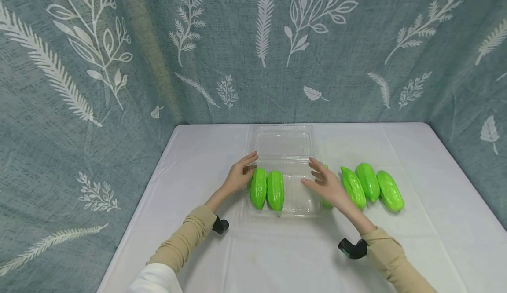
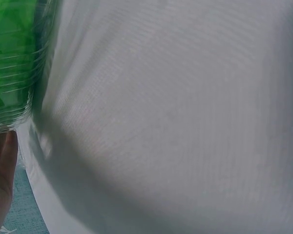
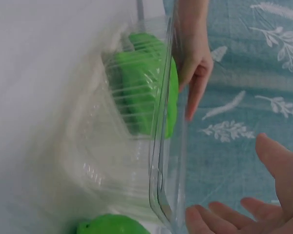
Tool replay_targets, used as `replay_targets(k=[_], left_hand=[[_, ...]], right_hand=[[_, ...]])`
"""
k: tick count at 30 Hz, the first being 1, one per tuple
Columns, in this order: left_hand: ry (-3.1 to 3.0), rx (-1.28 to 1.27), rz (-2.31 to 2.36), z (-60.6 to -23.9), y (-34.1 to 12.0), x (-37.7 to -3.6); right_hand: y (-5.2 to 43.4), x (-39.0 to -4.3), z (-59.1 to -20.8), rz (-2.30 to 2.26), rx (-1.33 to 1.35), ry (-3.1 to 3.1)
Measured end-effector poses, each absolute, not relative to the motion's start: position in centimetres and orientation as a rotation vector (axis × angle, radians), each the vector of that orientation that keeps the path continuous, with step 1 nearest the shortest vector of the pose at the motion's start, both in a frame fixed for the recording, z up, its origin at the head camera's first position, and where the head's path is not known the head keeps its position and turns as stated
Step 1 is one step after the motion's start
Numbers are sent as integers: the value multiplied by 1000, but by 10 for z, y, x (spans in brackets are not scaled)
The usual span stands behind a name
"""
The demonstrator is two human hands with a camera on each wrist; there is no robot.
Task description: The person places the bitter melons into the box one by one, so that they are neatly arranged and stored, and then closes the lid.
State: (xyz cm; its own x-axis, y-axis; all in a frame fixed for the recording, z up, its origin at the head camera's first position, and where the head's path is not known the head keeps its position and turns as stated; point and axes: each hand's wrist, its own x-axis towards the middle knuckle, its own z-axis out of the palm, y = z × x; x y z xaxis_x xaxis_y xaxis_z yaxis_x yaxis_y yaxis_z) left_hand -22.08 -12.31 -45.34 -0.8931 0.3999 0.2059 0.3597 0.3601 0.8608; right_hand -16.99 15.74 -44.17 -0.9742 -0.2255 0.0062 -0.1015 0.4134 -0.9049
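Note:
A clear plastic clamshell box (image 1: 301, 198) lies on the table with its lid (image 1: 283, 141) folded back. Two glossy green, ridged, elongated fruits, a left one (image 1: 258, 188) and a right one (image 1: 275, 190), lie side by side in its left part. My left hand (image 1: 238, 175) is at the box's left side, fingers fairly straight along the rim beside the left fruit. My right hand (image 1: 328, 187) hovers over the box's right edge with fingers spread, holding nothing. It partly hides another green fruit (image 1: 326, 203) beside the box.
Three more green fruits, a left one (image 1: 353, 188), a middle one (image 1: 368, 182) and a right one (image 1: 390, 191), lie on the white-covered table (image 1: 277, 258) to the right. A leaf-patterned blue-green curtain (image 1: 237, 42) stands behind and along the sides.

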Motion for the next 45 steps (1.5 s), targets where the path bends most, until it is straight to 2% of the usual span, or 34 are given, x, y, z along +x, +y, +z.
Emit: replay_targets(k=[28, 45], left_hand=[[2559, 727, 1614, -455, -124, -224], [2554, 712, 1621, -456, -125, -225]], right_hand=[[194, -163, -438, -1720, -146, 2554], [224, -155, -433, -1627, -10, 2642]])
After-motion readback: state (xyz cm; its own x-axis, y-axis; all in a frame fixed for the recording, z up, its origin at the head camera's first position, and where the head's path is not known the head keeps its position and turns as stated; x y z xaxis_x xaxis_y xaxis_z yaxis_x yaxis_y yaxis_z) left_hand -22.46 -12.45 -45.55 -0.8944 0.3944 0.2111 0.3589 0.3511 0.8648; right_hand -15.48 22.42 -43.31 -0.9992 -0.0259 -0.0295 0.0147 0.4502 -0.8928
